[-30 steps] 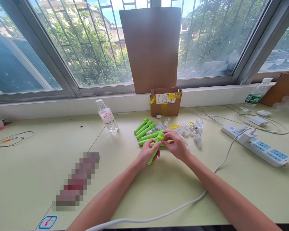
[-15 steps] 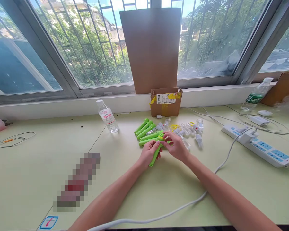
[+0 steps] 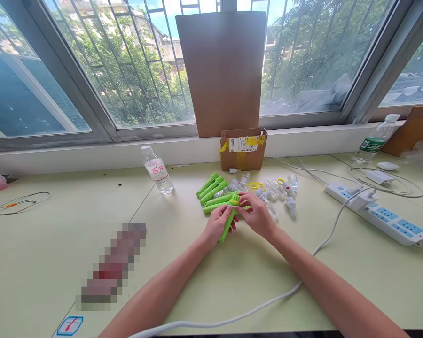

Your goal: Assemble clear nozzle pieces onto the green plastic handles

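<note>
My left hand (image 3: 217,225) is wrapped round a green plastic handle (image 3: 226,230) that points down towards me. Fingers of my right hand (image 3: 259,213) pinch near its ribbed upper end, where a yellow band shows. Exactly what the right fingertips press on is partly hidden. Just beyond lie several similar green handles (image 3: 211,188), some side by side, others partly behind my hands. Clear plastic bottles or tubes (image 3: 275,189) and white-tipped parts (image 3: 291,206) are scattered to the right, with yellow rings (image 3: 256,186) among them.
A small cardboard box (image 3: 244,157) stands behind the parts, before a tall cardboard sheet (image 3: 225,70). Left is a water bottle (image 3: 159,171); another bottle (image 3: 375,138) stands far right. A power strip (image 3: 377,211) lies right, its white cable (image 3: 254,310) crossing under my right forearm.
Almost nothing differs. Both hands stay on the green handle in nearly the same place, with only a slight shift of the right fingers at its top.
</note>
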The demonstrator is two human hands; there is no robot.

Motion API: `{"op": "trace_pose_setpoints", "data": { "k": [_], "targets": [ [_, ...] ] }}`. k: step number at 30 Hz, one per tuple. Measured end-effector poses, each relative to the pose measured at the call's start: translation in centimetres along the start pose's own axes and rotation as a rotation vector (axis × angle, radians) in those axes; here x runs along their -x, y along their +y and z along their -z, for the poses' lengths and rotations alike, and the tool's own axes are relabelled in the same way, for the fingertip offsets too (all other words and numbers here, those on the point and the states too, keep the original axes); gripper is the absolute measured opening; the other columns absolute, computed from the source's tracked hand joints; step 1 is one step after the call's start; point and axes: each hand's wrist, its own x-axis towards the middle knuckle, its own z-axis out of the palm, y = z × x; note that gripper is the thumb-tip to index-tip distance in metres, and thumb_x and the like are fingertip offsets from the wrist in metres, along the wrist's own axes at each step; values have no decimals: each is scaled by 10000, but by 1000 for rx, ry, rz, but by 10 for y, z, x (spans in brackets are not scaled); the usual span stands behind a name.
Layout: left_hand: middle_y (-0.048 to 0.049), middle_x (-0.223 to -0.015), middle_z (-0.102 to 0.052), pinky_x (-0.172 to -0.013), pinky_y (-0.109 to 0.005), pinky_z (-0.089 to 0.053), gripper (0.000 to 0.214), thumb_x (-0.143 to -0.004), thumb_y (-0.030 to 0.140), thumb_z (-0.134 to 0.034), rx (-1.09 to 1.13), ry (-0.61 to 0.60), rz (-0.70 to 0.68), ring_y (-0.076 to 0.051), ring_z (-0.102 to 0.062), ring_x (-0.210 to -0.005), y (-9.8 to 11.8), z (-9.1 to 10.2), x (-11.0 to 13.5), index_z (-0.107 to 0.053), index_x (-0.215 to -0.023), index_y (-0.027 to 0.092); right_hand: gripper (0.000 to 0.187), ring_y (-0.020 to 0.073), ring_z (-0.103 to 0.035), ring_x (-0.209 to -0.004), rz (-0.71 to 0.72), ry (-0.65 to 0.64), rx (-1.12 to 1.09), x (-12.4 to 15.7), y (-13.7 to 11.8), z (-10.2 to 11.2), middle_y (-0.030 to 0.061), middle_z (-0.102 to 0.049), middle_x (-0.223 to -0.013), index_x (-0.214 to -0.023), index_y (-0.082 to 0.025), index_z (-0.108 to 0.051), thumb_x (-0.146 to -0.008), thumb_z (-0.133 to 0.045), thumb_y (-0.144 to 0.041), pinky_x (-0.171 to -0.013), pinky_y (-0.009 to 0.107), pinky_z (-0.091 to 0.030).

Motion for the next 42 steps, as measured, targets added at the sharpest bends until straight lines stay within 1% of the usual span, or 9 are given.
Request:
{"op": "trace_pose_setpoints", "data": {
  "k": [7,16,22,28,33,39,42],
  "targets": [
    [-4,-653,-597,-417,-199,-386,425,-783,573,-574,39,-5,1,-82,-507,-444,3,0,1,-529,-785,150,251,154,-657,-706,-10,12,-11,-1,-1,0,106,-589,-1117,-837,-210,-532,-837,-590,-454,-502,279,-590],
    [-10,-646,-590,-421,-207,-383,414,-783,558,-584,107,-48,72,-87,-502,-443,6,6,0,-537,-772,147,241,146,-654,-687,-16,21,-31,0,-5,1,101,-588,-1105,-834,-208,-534,-823,-612,-436,-509,282,-594],
    [-6,-631,-590,-406,-206,-368,384,-790,531,-580,124,-80,88,-93,-505,-435,4,9,-3,-554,-785,148,245,149,-653,-678,-11,24,-31,1,-4,1,103,-595,-1096,-843,-209,-551,-818,-617,-444,-500,284,-592],
    [11,-588,-574,-394,-208,-352,371,-787,523,-583,145,-93,103,-86,-494,-405,6,9,-3,-559,-774,153,228,146,-653,-671,-8,19,-28,1,-5,1,102,-596,-1107,-854,-209,-564,-820,-617,-429,-515,285,-592],
    [8,-606,-584,-391,-207,-357,376,-780,524,-591,150,-83,105,-87,-503,-409,6,9,-2,-551,-780,151,222,147,-654,-679,1,19,-16,2,-3,1,96,-597,-1106,-867,-214,-558,-827,-606,-428,-526,292,-598],
    [6,-637,-594,-395,-208,-383,396,-764,541,-611,165,-45,101,-88,-511,-417,6,8,-2,-534,-787,153,184,150,-657,-668,39,0,27,5,3,-2,62,-599,-967,-959,-229,-528,-847,-581,-366,-497,273,-583],
    [2,-652,-600,-391,-209,-385,402,-763,544,-613,182,-52,95,-88,-513,-415,6,7,-2,-535,-802,152,178,144,-657,-664,49,5,50,6,4,-2,57,-602,-954,-984,-222,-526,-849,-578,-326,-505,265,-576]
  ]
}}
